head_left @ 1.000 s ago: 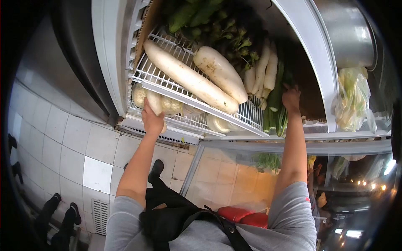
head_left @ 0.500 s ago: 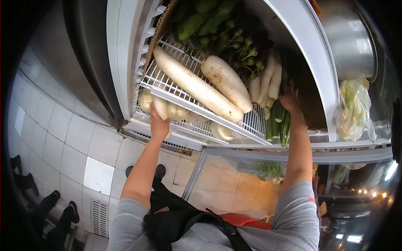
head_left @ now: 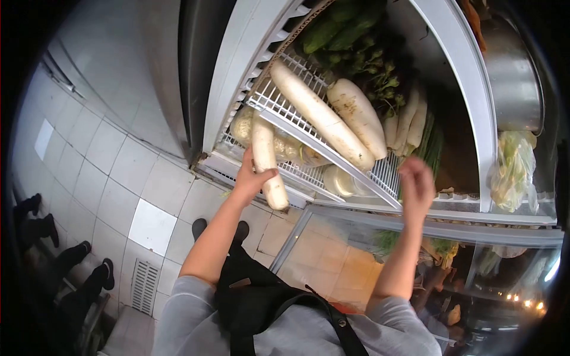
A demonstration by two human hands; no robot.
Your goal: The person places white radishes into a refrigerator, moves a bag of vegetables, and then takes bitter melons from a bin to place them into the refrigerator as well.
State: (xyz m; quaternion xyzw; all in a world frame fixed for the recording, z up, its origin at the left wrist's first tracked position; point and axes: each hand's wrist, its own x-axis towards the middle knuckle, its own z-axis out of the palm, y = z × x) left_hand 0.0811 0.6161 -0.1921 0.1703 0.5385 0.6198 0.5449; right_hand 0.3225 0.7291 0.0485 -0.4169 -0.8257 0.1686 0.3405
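Note:
My left hand point(head_left: 252, 178) is wrapped round a long white daikon point(head_left: 265, 145), held tilted at the front of the lower shelf. Wrapped cauliflower point(head_left: 285, 147) lies behind it. Curled and blurred, my right hand point(head_left: 418, 183) hovers at the front edge of the upper wire shelf point(head_left: 383, 177); whether anything is in its fingers does not show. Beyond that hand are slim white roots point(head_left: 408, 124) and long green vegetables point(head_left: 435, 142). Two more daikons, one long point(head_left: 320, 115) and one thick and dirt-marked point(head_left: 356, 117), rest on the upper shelf.
Dark green vegetables point(head_left: 347, 29) fill the back of the upper shelf. A glass door point(head_left: 332, 237) stands ajar below the opening. At right are a metal pot point(head_left: 513, 83) and a bagged green vegetable point(head_left: 512, 169). Other people's feet point(head_left: 107, 273) show at lower left.
My left hand has drawn the daikon further out, so more of its length shows. My right hand has come back from the green vegetables toward the shelf's front. The view has shifted.

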